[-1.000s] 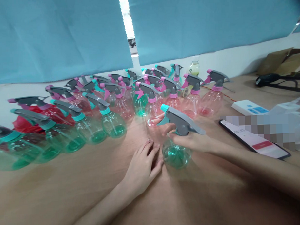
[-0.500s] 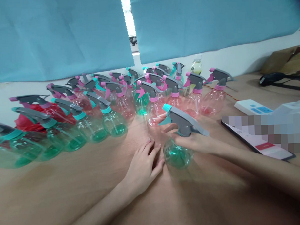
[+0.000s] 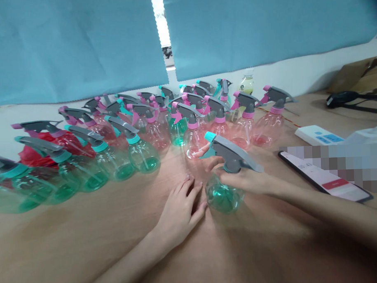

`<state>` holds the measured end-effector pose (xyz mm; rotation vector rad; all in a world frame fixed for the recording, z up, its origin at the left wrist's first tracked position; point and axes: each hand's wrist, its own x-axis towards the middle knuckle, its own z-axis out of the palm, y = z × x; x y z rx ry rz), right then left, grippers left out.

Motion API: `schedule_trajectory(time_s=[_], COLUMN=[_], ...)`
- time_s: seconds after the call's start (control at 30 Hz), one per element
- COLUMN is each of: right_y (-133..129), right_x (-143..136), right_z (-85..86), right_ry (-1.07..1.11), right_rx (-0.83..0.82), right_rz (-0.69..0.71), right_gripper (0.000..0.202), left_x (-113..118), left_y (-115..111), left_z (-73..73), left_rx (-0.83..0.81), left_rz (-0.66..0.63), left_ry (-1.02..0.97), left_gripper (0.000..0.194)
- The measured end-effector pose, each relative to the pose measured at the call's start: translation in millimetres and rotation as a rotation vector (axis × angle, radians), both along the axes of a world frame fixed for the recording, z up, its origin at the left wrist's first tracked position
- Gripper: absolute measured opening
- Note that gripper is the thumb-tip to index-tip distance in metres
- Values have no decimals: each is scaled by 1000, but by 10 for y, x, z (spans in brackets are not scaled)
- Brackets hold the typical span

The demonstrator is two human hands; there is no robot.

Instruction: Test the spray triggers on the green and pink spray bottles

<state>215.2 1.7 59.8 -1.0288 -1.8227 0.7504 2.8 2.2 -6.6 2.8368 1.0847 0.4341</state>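
Observation:
My right hand is wrapped round the neck of a green spray bottle, with its index finger stretched out by the turquoise trigger. The bottle stands upright on the table, its grey head and turquoise nozzle pointing left and away from me. Flat on the tabletop, just left of that bottle, rests my left hand, fingers loosely apart and holding nothing. Beyond both hands stand several more spray bottles: green ones with turquoise collars on the left, and red ones with pink collars in the middle.
To the right lie a phone with a lit screen, a white device with blue buttons and some clear plastic. Farther back are a black-framed object, a cardboard box and a small labelled bottle. Red plastic sits among the left bottles.
Hardly anything differs. The fingers of my right hand have shifted slightly around the spray bottle's trigger and neck; my left hand has stayed in place.

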Motion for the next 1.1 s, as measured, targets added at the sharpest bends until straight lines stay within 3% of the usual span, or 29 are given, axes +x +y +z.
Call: schedule_trajectory(time_s=[0.1,0.23,0.43,0.67,1.1], right_y=[-10,-7,-10,16,-8], right_x=[-16,-19,-11,-24,-3], right_z=[35,56,54,64,114], right_ry=[117,122,93,156,154], right_rx=[-73,-65,83,52,-10], right_rz=[81,76,61,94,108], right_gripper=[36,35,9,18,11], left_x=[-7,-8,5,2,-2], left_y=[-1,-5,0,3,-1], left_z=[-6,0,24,22,28], left_rx=[5,-1,-5,11,11], left_rz=[-2,-2,6,-6,-5], left_ry=[0,16,35,18,18], left_gripper=[40,40,39,37,38])
